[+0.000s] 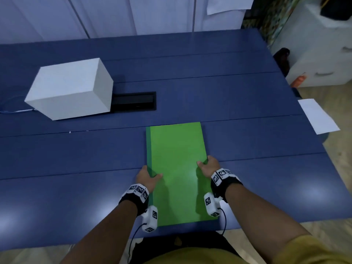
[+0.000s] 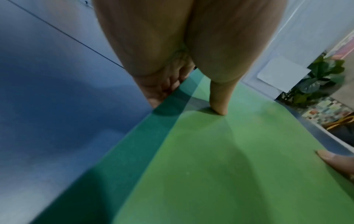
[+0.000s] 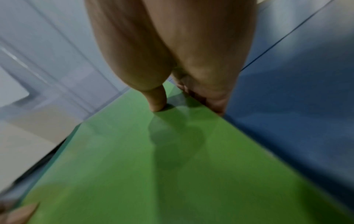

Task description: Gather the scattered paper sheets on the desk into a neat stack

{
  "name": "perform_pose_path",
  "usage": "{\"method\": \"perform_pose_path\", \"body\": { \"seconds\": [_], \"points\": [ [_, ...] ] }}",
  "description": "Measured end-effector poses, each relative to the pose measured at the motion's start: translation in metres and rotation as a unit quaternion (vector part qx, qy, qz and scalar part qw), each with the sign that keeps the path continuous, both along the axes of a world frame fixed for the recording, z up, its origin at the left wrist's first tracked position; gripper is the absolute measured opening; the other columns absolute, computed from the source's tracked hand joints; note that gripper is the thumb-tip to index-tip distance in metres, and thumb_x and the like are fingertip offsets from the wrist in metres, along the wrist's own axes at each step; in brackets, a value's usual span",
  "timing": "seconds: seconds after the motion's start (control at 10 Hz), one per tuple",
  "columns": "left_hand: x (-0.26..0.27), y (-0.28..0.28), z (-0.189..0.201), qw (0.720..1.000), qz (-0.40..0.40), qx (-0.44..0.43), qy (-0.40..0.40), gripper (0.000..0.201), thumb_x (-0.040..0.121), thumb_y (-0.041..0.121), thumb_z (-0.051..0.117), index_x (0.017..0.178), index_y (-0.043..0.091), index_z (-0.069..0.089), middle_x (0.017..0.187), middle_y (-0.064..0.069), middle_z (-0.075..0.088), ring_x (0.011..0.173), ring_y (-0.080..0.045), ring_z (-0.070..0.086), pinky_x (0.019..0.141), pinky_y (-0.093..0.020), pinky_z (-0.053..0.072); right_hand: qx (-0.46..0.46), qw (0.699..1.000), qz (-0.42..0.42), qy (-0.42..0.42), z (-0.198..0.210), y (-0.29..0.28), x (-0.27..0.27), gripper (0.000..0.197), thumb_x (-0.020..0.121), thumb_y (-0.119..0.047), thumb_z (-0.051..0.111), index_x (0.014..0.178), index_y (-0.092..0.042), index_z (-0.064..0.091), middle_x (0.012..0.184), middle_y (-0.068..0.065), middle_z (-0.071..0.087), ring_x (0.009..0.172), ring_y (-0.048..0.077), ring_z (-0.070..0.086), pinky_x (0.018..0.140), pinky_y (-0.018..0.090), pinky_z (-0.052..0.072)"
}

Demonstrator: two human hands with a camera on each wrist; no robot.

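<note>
A stack of paper sheets (image 1: 177, 168) lies on the blue desk (image 1: 76, 159) in front of me, a bright green sheet on top and a darker green one (image 2: 134, 151) showing along its left side. My left hand (image 1: 148, 177) pinches the stack's left edge, thumb on top (image 2: 220, 106), fingers under the edge. On the right edge my right hand (image 1: 207, 166) pinches the same way, thumb (image 3: 157, 103) pressed on the green sheet (image 3: 172, 181). The stack's near end reaches the desk's front edge.
A white box (image 1: 70, 88) stands at the back left beside a black cable hatch (image 1: 135, 101). One white sheet (image 1: 318, 115) hangs off the desk's right edge. White drawers (image 1: 320, 54) stand to the right, cabinets behind the desk.
</note>
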State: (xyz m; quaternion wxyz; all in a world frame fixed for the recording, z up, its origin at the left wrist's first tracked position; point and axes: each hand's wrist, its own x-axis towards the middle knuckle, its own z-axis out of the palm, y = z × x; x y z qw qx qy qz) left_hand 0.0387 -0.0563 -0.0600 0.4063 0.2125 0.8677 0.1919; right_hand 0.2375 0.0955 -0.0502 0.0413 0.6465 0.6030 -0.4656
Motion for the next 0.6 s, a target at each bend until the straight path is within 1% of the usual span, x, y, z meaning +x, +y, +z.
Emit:
{"method": "perform_pose_path", "body": {
  "seconds": [0.1,0.2,0.3,0.4,0.5,0.6],
  "points": [
    [0.011,0.011,-0.011,0.998,-0.015,-0.015,0.061,0.086,0.082,0.043,0.073,0.147,0.005,0.031,0.146,-0.014,0.045,0.132,-0.033,0.045,0.107,-0.046,0.042,0.000,0.997,0.044,-0.064,-0.002,0.008,0.002,0.056,0.098,-0.036,0.056,0.135,0.005,0.043,0.135,0.020,0.053,0.122,0.034,0.054,0.090,0.034,0.046],
    [0.015,0.019,-0.013,0.992,-0.044,-0.046,0.108,0.083,0.084,0.044,0.070,0.146,0.005,0.032,0.143,-0.017,0.045,0.131,-0.036,0.044,0.105,-0.045,0.044,0.009,0.992,0.072,-0.102,-0.001,0.013,-0.003,0.055,0.098,-0.038,0.055,0.133,0.003,0.043,0.131,0.018,0.056,0.116,0.033,0.058,0.088,0.037,0.049],
    [0.016,0.021,-0.016,0.975,-0.106,-0.111,0.159,0.083,0.083,0.052,0.067,0.145,0.009,0.032,0.145,-0.018,0.037,0.133,-0.036,0.039,0.105,-0.048,0.044,0.007,0.983,0.115,-0.145,-0.004,0.014,-0.007,0.053,0.101,-0.024,0.051,0.141,0.003,0.030,0.134,0.016,0.052,0.117,0.028,0.058,0.094,0.036,0.048],
    [0.017,0.023,-0.014,0.957,-0.142,-0.167,0.188,0.085,0.082,0.058,0.064,0.147,0.016,0.027,0.146,-0.016,0.032,0.134,-0.034,0.037,0.105,-0.047,0.043,0.016,0.963,0.173,-0.208,0.001,0.009,-0.008,0.049,0.101,-0.017,0.052,0.140,-0.001,0.027,0.124,0.013,0.059,0.104,0.025,0.063,0.086,0.033,0.050],
    [0.017,0.028,-0.009,0.948,-0.152,-0.182,0.214,0.098,0.080,0.060,0.064,0.152,0.017,0.014,0.148,-0.013,0.028,0.135,-0.031,0.033,0.106,-0.044,0.038,0.059,0.951,0.193,-0.232,-0.004,0.013,-0.015,0.069,0.098,-0.024,0.056,0.149,-0.001,0.015,0.128,0.017,0.060,0.110,0.029,0.063,0.090,0.037,0.051],
    [0.006,0.034,0.002,0.947,-0.162,-0.175,0.213,0.114,0.076,0.064,0.067,0.154,0.020,-0.002,0.154,-0.012,0.018,0.140,-0.032,0.026,0.110,-0.046,0.033,0.072,0.947,0.210,-0.233,0.009,0.024,-0.013,0.096,0.090,-0.045,0.063,0.156,-0.014,-0.001,0.150,0.021,0.035,0.132,0.037,0.043,0.103,0.045,0.045]
  ]
}}
